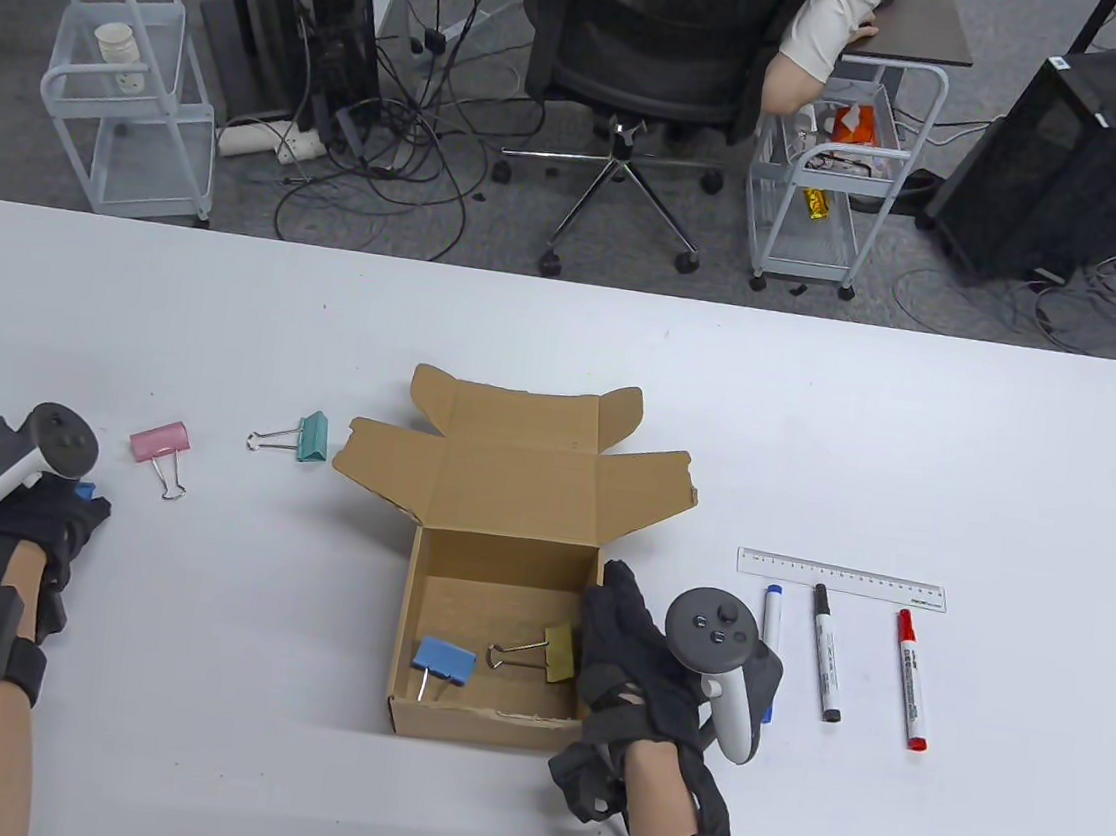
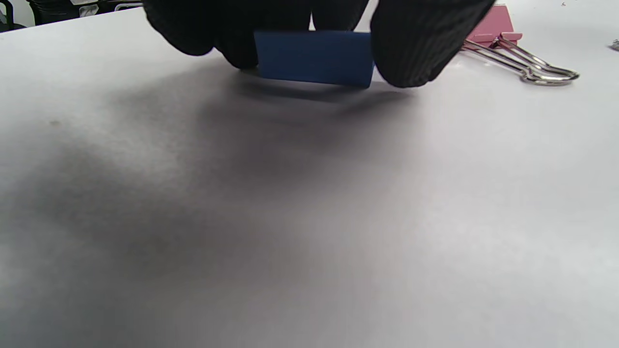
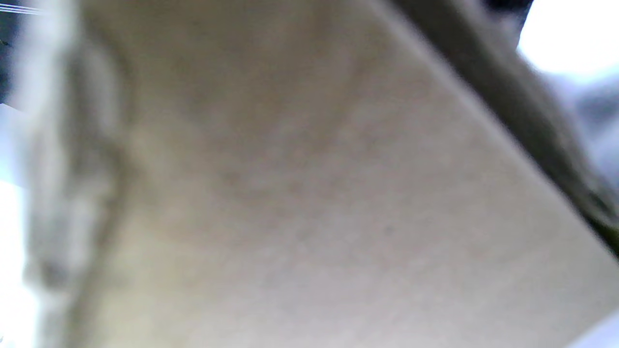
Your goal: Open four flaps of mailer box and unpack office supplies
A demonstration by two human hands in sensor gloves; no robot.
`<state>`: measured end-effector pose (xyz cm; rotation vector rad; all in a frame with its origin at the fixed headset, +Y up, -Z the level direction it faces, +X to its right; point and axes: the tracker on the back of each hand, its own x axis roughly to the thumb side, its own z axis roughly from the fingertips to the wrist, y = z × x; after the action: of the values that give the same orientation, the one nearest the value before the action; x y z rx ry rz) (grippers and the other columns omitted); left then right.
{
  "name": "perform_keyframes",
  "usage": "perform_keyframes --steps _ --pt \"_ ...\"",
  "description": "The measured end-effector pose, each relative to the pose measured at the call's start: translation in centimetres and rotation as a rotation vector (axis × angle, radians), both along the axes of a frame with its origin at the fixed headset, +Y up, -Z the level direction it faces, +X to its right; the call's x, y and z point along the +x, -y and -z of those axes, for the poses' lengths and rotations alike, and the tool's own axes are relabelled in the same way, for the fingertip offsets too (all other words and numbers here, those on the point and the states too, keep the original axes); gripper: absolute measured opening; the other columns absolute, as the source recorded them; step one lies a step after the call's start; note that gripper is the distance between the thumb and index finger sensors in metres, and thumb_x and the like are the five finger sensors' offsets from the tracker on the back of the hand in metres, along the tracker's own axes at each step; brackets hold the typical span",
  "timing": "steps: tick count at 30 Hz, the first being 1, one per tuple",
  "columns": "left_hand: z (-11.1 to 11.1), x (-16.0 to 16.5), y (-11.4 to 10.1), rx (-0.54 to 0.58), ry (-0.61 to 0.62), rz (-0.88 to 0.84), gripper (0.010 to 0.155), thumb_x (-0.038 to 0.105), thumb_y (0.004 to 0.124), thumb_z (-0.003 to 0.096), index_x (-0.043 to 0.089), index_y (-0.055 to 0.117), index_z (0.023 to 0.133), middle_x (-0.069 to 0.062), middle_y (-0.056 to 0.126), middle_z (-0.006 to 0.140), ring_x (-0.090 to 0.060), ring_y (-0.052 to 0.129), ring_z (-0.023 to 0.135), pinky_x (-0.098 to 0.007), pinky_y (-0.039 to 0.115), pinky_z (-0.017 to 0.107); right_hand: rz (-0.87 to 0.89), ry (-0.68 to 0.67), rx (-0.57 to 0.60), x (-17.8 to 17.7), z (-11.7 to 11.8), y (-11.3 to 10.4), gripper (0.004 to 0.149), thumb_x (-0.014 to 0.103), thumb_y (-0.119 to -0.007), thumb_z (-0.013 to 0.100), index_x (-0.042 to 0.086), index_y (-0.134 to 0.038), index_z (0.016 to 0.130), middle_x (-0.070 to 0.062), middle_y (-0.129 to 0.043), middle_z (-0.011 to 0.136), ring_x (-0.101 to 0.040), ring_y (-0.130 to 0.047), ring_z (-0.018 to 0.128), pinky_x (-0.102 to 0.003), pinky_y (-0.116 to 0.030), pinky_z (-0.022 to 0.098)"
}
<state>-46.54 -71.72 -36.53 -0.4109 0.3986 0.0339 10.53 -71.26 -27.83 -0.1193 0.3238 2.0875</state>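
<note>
Blue clip [image 2: 314, 58] in L grip [image 2: 416, 43], wrist-cam only

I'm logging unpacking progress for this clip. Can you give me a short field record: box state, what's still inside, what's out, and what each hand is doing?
box: mailer box, flaps open
inside: blue clip, yellow clip
out, left of box: pink clip, teal clip
out, right of box: ruler, three markers: blue, black, red
left hand: pinches a dark blue clip at the table surface
right hand: at the box's right wall, fingers reaching over it; grip unclear
</note>
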Motion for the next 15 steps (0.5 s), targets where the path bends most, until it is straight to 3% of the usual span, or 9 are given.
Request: perform_keyframes --steps 15 --pt "-0.52 0.31 0.04 0.014 0.012 -0.015 0.075 0.050 0.076 0.0552 0.019 0.043 0.115 -0.013 0.045 0.124 -0.044 0.057 0.115 -0.062 0.059 0.079 -0.003 0.003 0.001 0.00 -0.02 0.00 0.064 0.044 -0.047 0.065 0.007 -0.038 0.117 -0.033 -0.054 0.119 -0.058 -0.069 0.097 -0.071 -0.060 0.070"
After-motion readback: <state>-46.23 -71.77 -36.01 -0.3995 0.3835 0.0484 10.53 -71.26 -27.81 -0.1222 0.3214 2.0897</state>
